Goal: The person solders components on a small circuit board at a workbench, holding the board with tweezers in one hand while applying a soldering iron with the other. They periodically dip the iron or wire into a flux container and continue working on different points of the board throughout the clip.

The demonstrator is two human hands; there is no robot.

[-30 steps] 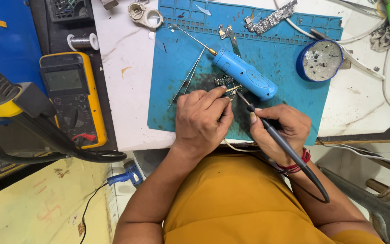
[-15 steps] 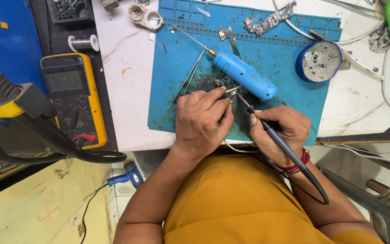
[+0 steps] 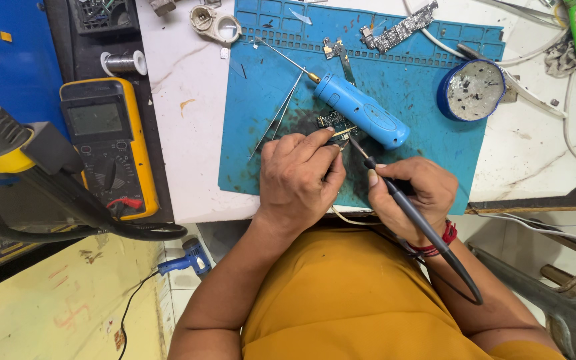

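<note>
My left hand (image 3: 296, 175) pinches a small circuit board (image 3: 335, 124) against the blue work mat (image 3: 261, 100) on the desk (image 3: 188, 133). My right hand (image 3: 411, 193) is closed around a soldering iron (image 3: 401, 200), its tip touching the board just beside the blue electric screwdriver (image 3: 361, 110). Tweezers (image 3: 278, 117) lie left of it.

The work mat (image 3: 401, 87) looks like matt blue rubber, scuffed and sooty near the small circuit board (image 3: 333, 123). The blue screwdriver (image 3: 363, 112) has a smooth, slightly glossy plastic body and a metal shaft. The soldering iron (image 3: 405, 208) handle seems matt dark plastic.
</note>
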